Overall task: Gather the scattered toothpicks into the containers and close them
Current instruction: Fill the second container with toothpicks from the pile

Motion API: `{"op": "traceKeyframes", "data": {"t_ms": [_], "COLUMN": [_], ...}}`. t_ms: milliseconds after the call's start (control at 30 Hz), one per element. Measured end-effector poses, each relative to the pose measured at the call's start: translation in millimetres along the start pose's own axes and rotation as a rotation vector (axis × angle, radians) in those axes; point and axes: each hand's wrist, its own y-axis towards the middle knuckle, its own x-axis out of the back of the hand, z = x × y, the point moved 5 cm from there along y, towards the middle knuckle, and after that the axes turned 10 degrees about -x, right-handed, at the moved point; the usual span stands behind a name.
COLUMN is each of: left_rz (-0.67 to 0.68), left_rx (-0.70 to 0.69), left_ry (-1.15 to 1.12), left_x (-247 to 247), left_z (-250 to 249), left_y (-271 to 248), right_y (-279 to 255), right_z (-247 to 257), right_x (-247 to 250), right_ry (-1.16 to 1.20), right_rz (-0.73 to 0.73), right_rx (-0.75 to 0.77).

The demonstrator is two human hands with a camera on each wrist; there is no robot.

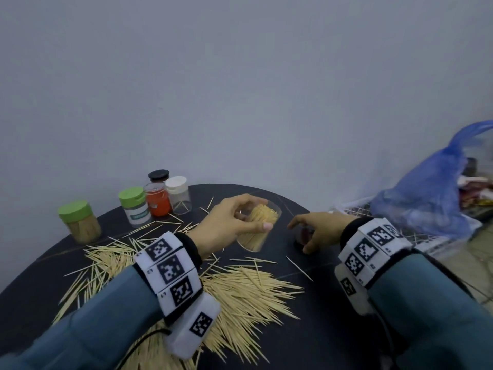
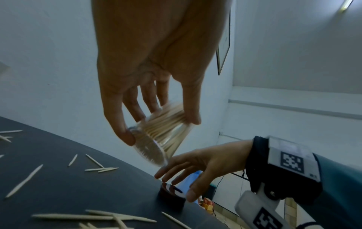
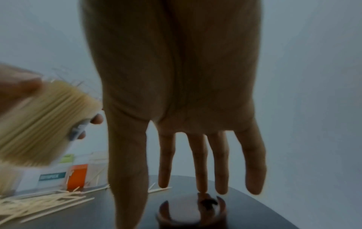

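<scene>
My left hand (image 1: 257,216) grips a clear open container (image 1: 253,240) packed with toothpicks and holds it tilted above the round black table (image 1: 333,311). In the left wrist view the container (image 2: 156,139) sits between thumb and fingers. My right hand (image 1: 298,237) hovers with straight, spread fingers over a dark round lid (image 2: 172,195) that lies flat near the table's right edge. In the right wrist view a fingertip (image 3: 201,188) touches the top of the lid (image 3: 192,212). A big heap of loose toothpicks (image 1: 240,289) covers the table in front of me.
Closed jars stand at the back left: a green-lidded jar of toothpicks (image 1: 80,222), a green-lidded labelled jar (image 1: 134,208), an orange jar (image 1: 158,202), a black-lidded jar (image 1: 159,176) and a white-lidded jar (image 1: 179,197). A blue plastic bag (image 1: 426,198) lies beyond the right edge.
</scene>
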Motion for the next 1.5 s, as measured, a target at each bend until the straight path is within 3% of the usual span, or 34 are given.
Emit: {"op": "traceKeyframes", "data": {"t_ms": [133,300,433,600,667,1067,1367,1500], "left_rz": [0.007,-0.004,-0.079,-0.214,-0.218,-0.24,-0.229,-0.238], "left_rx": [0.001,-0.003,0.0,0.013,0.021,0.036,-0.012,-0.019], "left_ry": [0.012,0.011,-0.011,-0.022,-0.008,0.137,0.258,0.269], "left_x": [-4.4,4.1,28.5,67.5,78.3,98.3,100.3,99.3], "left_z": [1.9,-0.1,-0.6,5.7,8.2,15.3,14.7,11.0], "left_y": [3.2,-2.2,-14.3,-39.5,-48.9,-80.6,-82.8,-81.4], "right_y": [0.7,7.5,11.5,-6.4,-13.2,-31.4,-34.6,-33.6], "right_z": [-0.3,11.3,31.5,78.8,97.6,177.1,181.7,178.3], "right_x": [-3.2,1.3,16.3,37.4,39.8,23.7,21.6,20.1], "right_ry": [-0.093,-0.076,0.254,0.785,0.894,0.756,0.713,0.807], "right_rz": [-0.004,-0.146,-0.225,-0.196,-0.156,-0.166,-0.207,-0.169], "right_rx": [0.002,0.007,0.07,0.318,0.413,0.672,0.711,0.691]}}
